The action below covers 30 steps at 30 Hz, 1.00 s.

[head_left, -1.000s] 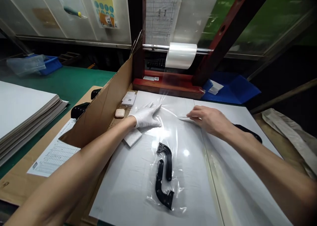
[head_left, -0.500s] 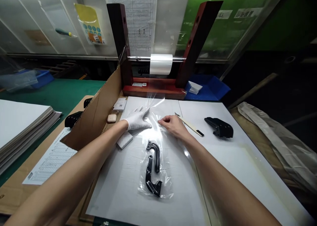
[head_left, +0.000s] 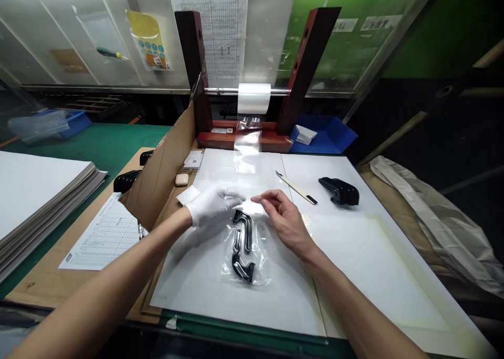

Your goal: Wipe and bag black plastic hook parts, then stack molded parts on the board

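Two curved black plastic handle-like parts (head_left: 248, 238) lie inside a clear plastic bag (head_left: 262, 264) on the white board. My left hand (head_left: 212, 204), in a white glove, is at the bag's upper end, its fingers stretched to the right. Opposite it my bare right hand (head_left: 281, 214) has thumb and forefinger closed at the bag's top edge; the thin film there is hard to see. Beyond both hands, a strip of clear film (head_left: 248, 151) hangs from a roll (head_left: 254, 98) and ends on the board.
A craft knife (head_left: 297, 187) and a black moulded part (head_left: 340, 191) lie to the right. A red-brown stand (head_left: 244, 139) carries the roll. Cardboard (head_left: 159, 165) rises at left beside a pale block (head_left: 181, 180). Behind sits a blue bin (head_left: 334, 133).
The bag and the film strip, joined before, now lie apart. My left hand has come off the film and turned its fingers rightward. Both hands have drawn in toward the bag's top.
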### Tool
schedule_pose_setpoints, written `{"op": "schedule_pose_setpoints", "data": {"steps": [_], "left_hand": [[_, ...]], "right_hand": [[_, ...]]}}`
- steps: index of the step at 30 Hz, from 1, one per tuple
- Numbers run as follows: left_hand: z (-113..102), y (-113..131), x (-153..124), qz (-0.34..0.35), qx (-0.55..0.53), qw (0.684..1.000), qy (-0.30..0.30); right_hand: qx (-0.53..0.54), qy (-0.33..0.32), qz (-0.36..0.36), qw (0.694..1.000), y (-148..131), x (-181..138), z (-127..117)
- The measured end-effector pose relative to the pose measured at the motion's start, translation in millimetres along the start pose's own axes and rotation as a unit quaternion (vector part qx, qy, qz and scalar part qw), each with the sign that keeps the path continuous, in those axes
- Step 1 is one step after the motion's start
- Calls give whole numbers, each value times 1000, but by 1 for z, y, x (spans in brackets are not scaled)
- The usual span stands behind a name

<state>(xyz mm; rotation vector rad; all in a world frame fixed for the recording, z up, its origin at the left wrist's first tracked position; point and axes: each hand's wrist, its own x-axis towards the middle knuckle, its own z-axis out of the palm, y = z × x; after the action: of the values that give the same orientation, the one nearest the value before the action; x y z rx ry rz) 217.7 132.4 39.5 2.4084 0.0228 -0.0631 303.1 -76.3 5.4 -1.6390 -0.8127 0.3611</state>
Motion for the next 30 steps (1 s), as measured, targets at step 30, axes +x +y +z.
{"op": "schedule_pose_setpoints", "data": {"steps": [30], "left_hand": [[103, 50, -87, -62, 114, 989, 69]], "right_hand": [[-371, -61, -115, 919, 35, -46, 40]]}}
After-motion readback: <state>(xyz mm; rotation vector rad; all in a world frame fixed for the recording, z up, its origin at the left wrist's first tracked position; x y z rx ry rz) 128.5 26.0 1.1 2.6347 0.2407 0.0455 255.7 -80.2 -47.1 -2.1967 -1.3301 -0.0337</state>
